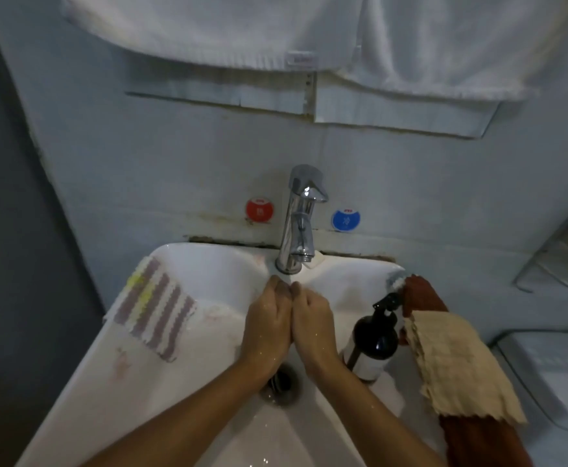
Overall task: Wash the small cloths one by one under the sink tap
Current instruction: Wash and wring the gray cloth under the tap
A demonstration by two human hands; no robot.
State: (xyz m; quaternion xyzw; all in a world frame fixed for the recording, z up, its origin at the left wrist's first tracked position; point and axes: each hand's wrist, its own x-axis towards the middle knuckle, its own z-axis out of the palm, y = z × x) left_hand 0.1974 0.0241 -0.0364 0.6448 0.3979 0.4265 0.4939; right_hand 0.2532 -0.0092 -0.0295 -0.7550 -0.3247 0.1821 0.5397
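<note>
My left hand [267,326] and my right hand [313,326] are pressed side by side in the white sink [84,375], just below the chrome tap [301,217]. Both are wet, with fingers curled inward, and no cloth shows in them. A purple-and-white striped cloth [154,311] with yellow marks lies over the sink's left rim. On the right rim a beige cloth [454,362] lies on top of a rust-brown cloth [424,298]. A small grey-white cloth [395,281] peeks out at the back right corner.
A dark pump bottle [373,345] stands on the right rim, close to my right wrist. The drain [281,382] sits under my forearms. White towels [276,32] hang above the wall. A metal holder [565,254] is fixed at the right.
</note>
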